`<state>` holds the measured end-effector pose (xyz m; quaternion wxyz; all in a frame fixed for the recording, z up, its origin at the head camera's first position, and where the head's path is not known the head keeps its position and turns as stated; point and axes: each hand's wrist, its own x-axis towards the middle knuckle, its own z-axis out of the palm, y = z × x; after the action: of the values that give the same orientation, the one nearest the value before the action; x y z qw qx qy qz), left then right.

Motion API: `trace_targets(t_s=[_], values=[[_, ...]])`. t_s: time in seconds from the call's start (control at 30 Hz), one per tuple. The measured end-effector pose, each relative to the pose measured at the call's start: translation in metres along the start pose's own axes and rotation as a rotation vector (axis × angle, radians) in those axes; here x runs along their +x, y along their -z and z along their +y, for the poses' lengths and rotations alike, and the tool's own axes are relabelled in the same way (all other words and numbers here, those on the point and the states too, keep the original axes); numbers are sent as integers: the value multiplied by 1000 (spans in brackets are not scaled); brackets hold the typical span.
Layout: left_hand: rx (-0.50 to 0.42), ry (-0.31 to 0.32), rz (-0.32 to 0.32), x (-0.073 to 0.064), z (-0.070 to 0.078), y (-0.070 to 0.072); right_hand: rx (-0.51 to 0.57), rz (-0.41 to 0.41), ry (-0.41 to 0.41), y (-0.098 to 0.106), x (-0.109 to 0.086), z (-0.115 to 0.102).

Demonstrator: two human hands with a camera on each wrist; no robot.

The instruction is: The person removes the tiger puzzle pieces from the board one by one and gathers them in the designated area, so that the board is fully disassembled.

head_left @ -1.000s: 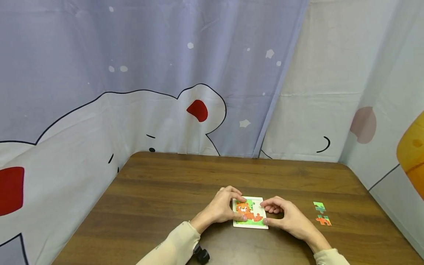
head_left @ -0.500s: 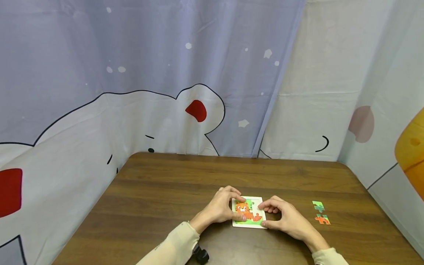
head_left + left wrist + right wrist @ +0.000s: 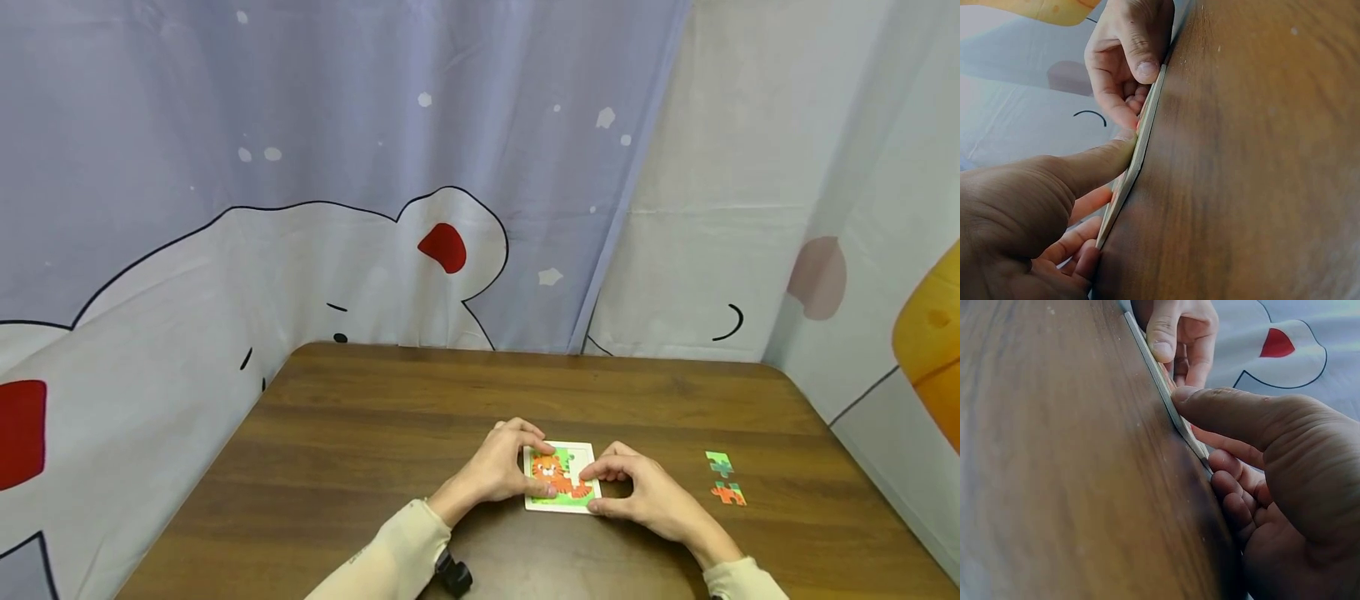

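A small square jigsaw puzzle board [image 3: 562, 507] with a pale frame lies on the table, showing an orange striped tiger on green. At its upper right, the white backing shows without a piece. My left hand [image 3: 495, 468] grips the left side, thumb on the picture's lower part and fingertips near the top. My right hand [image 3: 648, 496] is at the right side. Its index fingertip presses on the picture beside the tiger's tail, its thumb touches the lower right edge, and the other fingers curl under. In the left wrist view, the board's thin edge [image 3: 1149, 128] lies close to the wood.
Two loose puzzle pieces lie right of the right hand: a green one [image 3: 719, 463] and an orange and green one [image 3: 729, 493]. The brown wooden table [image 3: 375, 408] meets printed curtains [image 3: 360, 275] at the back and sides. A black device [image 3: 453, 575] sits at the left wrist.
The right index fingertip has moved from the board's upper right edge inward and down onto the picture near the tail. The left hand keeps its hold, and the loose pieces stay put.
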<state>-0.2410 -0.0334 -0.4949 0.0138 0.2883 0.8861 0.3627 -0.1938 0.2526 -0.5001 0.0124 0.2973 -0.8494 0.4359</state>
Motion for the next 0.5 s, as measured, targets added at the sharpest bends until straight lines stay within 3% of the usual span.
trace_targets(t_s=[0.27, 0.5], values=[[2, -3, 5, 1, 0, 1, -12, -15, 39, 0, 2, 0], [-3, 0, -4, 1, 0, 1, -25, 20, 40, -4, 1, 2]])
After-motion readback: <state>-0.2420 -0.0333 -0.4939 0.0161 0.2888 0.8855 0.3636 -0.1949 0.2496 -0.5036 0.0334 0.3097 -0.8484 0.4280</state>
